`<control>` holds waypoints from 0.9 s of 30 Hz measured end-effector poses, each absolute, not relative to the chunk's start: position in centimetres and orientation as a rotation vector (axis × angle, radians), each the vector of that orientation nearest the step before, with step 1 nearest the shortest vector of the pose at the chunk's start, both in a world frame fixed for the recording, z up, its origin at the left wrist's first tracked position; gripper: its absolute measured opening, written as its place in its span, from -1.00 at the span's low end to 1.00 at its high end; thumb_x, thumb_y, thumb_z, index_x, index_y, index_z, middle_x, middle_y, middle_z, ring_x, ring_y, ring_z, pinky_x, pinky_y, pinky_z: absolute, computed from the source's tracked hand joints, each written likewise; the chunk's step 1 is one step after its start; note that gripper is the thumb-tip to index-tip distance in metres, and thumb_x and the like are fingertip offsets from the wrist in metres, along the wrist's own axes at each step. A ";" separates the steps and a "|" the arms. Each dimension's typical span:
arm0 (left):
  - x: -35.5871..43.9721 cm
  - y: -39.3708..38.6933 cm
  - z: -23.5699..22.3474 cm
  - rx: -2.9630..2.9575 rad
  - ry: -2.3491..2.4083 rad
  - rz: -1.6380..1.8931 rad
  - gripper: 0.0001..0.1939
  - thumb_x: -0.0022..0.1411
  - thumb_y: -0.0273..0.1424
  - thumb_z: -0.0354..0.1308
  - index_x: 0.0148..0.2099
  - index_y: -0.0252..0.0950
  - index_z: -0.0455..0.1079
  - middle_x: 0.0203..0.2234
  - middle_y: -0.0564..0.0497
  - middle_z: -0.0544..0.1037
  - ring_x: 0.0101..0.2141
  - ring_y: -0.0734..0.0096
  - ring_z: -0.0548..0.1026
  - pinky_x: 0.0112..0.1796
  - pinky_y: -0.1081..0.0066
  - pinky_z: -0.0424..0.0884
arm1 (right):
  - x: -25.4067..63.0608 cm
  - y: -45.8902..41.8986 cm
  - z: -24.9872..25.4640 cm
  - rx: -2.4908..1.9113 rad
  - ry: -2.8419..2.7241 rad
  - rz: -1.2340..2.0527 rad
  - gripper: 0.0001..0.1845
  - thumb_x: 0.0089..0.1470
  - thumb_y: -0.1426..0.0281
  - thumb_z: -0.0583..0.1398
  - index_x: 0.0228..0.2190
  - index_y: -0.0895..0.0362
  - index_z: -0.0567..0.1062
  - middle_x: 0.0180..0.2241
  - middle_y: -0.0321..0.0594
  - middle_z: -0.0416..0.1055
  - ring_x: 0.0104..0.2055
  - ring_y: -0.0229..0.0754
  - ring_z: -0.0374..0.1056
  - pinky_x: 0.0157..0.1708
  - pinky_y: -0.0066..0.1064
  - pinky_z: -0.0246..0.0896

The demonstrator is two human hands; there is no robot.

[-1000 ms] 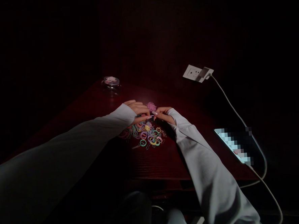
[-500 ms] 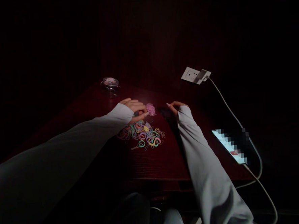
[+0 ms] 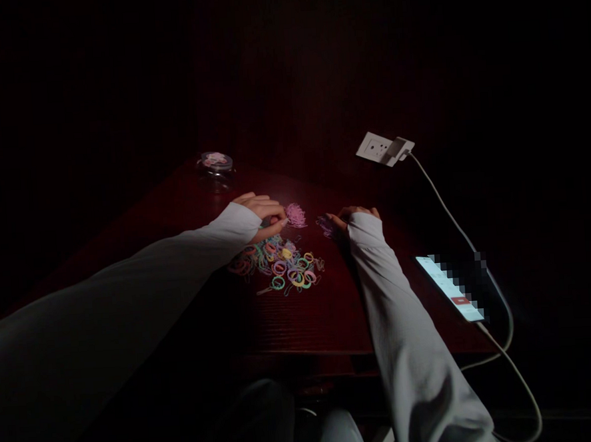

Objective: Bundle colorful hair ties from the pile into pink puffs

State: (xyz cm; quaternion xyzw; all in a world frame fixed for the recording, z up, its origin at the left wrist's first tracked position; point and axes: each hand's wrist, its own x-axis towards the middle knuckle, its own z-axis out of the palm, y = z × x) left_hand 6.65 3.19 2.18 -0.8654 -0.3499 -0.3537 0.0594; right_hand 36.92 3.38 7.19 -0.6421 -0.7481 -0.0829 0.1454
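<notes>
My left hand (image 3: 268,215) is curled, thumb and index finger pinched together at the left edge of a small pink heap (image 3: 296,215) of thin loops. Whatever lies in that pinch is too small to make out. My right hand (image 3: 350,215) is bent low beside a small purple heap (image 3: 326,226), its thumb side reaching the heap's edge. Its fingers are in shade, and anything between them is hidden. Below my left hand a mixed pile of colourful hair ties (image 3: 279,268) and thin loops lies on the dark red table (image 3: 307,327).
A clear jar (image 3: 217,171) with a patterned lid stands at the back left. A wall socket (image 3: 375,148) holds a white charger (image 3: 400,149), whose cable (image 3: 444,198) runs down on the right. A lit phone (image 3: 453,291) lies by the table's right side.
My right hand has lowered and turned toward the purple heap, which now shows more clearly in the light. My left hand stays nearly where it was, beside the pink heap.
</notes>
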 end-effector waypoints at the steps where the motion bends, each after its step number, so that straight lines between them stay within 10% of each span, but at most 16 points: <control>1: 6.6 3.1 2.3 -2.620 -1.060 -1.069 -0.71 0.47 -0.22 0.13 -0.28 -0.21 0.53 -0.45 0.11 0.59 -0.31 0.38 0.50 -0.15 0.33 0.24 | 36.8 3.4 7.3 -1.851 -2.116 -0.220 -0.51 0.37 0.00 0.22 -0.43 0.06 0.64 -0.34 0.00 0.63 -0.12 0.13 0.52 0.02 -0.03 0.15; 7: 6.5 3.1 2.2 -2.628 -1.044 -1.058 -0.71 0.46 -0.23 0.11 -0.28 -0.20 0.53 -0.46 0.11 0.59 -0.31 0.39 0.50 -0.16 0.34 0.25 | 34.3 2.3 7.2 -1.463 -2.065 0.373 -0.42 0.30 -0.07 0.24 -0.57 0.07 0.43 -0.59 -0.30 0.27 -0.46 -0.22 0.19 -0.33 -0.30 0.07; 12: 6.5 3.3 2.1 -2.633 -1.025 -1.080 -0.72 0.45 -0.24 0.11 -0.30 -0.21 0.51 -0.47 0.11 0.58 -0.33 0.39 0.49 -0.17 0.34 0.24 | 32.2 1.0 6.4 -1.113 -2.252 0.944 -0.55 0.10 -0.03 0.41 -0.30 0.12 0.60 -0.54 -0.46 0.23 -0.49 -0.33 0.07 -0.41 -0.39 -0.05; 27: 6.5 3.9 1.6 -2.673 -0.992 -1.054 -0.70 0.44 -0.22 0.09 -0.31 -0.20 0.51 -0.48 0.11 0.55 -0.35 0.38 0.44 -0.17 0.32 0.20 | 30.8 0.7 5.8 -1.065 -2.284 1.081 -0.54 0.06 -0.02 0.44 -0.25 0.11 0.63 -0.55 -0.47 0.21 -0.48 -0.32 0.06 -0.41 -0.39 -0.09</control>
